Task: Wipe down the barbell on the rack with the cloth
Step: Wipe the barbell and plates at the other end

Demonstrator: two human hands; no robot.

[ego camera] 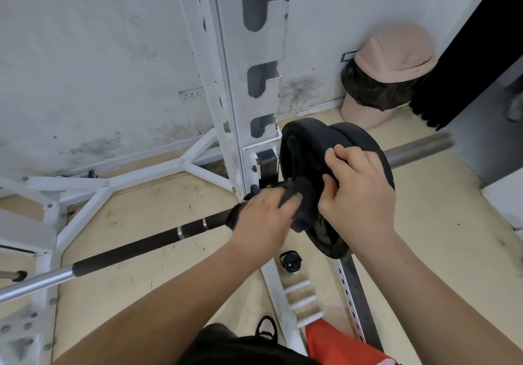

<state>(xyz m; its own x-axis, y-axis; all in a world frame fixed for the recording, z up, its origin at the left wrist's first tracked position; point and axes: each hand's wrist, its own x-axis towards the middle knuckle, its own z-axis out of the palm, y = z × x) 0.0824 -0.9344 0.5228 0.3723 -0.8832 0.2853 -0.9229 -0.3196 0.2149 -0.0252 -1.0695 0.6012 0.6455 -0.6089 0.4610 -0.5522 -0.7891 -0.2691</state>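
Barbell (127, 254) lies across white rack (249, 53), low, above floor. Left hand (266, 217) grips dark cloth (300, 197), bunched against bar just beside inner face of weight plate (305, 144). Right hand (359, 192) has fingers curled over plate rim, thumb on plate face. Pink bin (393, 53) in corner behind.

The left hand (263, 217) is hiding most of the cloth (305, 212), the right hand (359, 192) part of a plate (353, 138). The bar (127, 254) is running off the left edge.
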